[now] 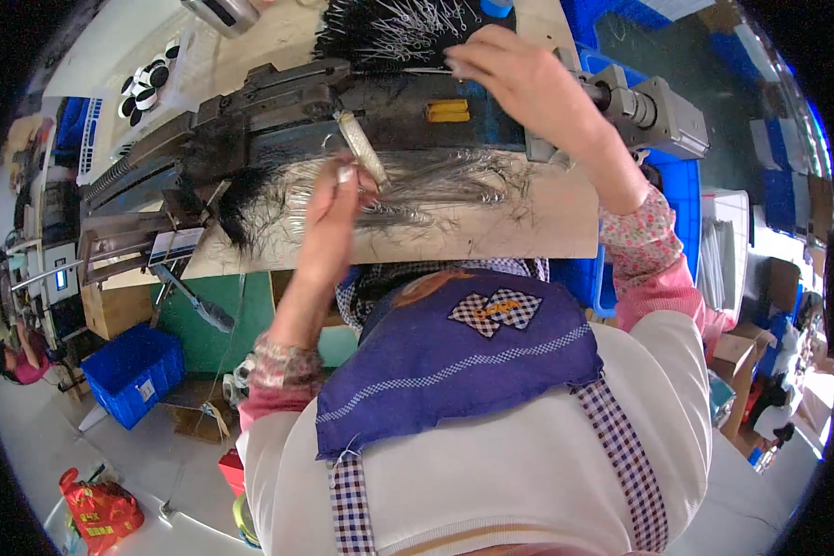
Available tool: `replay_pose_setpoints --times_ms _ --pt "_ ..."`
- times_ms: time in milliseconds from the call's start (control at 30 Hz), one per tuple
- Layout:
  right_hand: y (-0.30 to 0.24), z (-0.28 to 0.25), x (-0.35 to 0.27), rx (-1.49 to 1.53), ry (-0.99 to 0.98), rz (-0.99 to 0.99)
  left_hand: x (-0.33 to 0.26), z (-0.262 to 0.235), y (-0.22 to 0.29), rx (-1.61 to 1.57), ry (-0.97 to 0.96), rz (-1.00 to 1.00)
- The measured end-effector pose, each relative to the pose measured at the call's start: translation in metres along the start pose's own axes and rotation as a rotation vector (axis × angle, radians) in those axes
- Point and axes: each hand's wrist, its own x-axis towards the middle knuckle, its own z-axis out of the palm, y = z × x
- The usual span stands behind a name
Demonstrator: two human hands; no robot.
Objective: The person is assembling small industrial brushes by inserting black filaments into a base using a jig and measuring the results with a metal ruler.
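Note:
My right hand (533, 88) reaches over the machine, its fingertips pinched at the end of a thin wire (426, 70) running left toward the metal jaw. Near the machine's front, my left hand (326, 222) is beside the lower end of a lever handle (361, 148) wrapped in pale material. Its fingers are smeared by motion, so I cannot tell whether they grip the handle. Bent metal wires (454, 181) lie in a loose bundle on the worktable, next to the left hand. Two yellow blocks (448, 110) rest on the dark machine bed (398, 111).
Behind the machine lies a pile of black-bristled brushes with looped wire ends (398, 28). A clear tray (176, 102) of black-and-white round parts stands left. Black bristles (241, 204) gather at the table's front. A motor (672, 120) sits right, with a blue crate (676, 204) below.

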Motion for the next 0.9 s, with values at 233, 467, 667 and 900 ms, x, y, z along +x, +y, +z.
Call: replay_pose_setpoints --times_ms 233,467,667,900 --pt "-0.007 0.019 0.015 -0.127 0.017 -0.171 -0.005 0.059 0.068 -0.508 -0.017 -0.148" --pt "-0.019 0.019 0.019 -0.13 -0.085 -0.179 -0.001 -0.033 0.1 -1.565 -0.315 -0.268" --pt "0.024 0.002 0.039 -0.145 0.053 0.032 -0.036 -0.05 0.056 -0.154 -0.157 0.255" --pt "0.07 -0.014 0.069 -0.122 -0.234 0.119 0.085 0.05 0.039 0.665 -0.366 0.266"
